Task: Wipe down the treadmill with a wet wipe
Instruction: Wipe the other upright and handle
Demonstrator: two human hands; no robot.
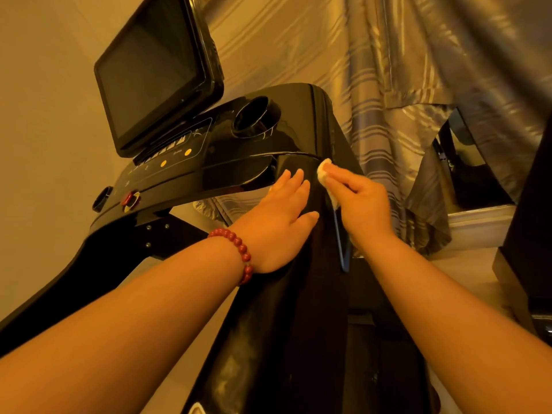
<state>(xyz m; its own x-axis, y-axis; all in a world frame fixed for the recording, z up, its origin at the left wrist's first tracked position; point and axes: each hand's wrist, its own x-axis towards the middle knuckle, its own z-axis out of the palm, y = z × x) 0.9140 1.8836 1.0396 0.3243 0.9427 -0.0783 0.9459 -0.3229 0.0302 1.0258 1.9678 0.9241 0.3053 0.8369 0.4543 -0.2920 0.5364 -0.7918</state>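
Warm yellow light falls on a plain wall (44, 85) at 9 o'clock and a striped, shiny curtain (388, 85) that fills the view from 12 to 3 o'clock. The black treadmill (298, 294) stands before them, seen from low and close. Its right upright runs from 6 o'clock up to the middle of the view. There it meets the console, whose long axis slants from 8 o'clock up toward 1 o'clock. A dark tilted screen (152, 73) sits at 11 o'clock, a round cup holder (254, 116) just right of it, and a red knob (129, 198) at the console's near edge. The left hand (280, 222), with a red bead bracelet (239, 249) on its wrist, lies flat on the upright's inner side, fingers straight and pointing to 1 o'clock. The right hand (361, 204) curls its fingers round a white wet wipe (323, 174) and presses it to the upright's outer edge just under the console. The wipe is bunched, its long axis about 12 to 6 o'clock, and most of it is hidden under the fingers. A thin blue strip (342, 243) runs down the edge below it. The upright's foot is cut off at the bottom, and the dark shapes at 3 to 4 o'clock are too dim to make out.
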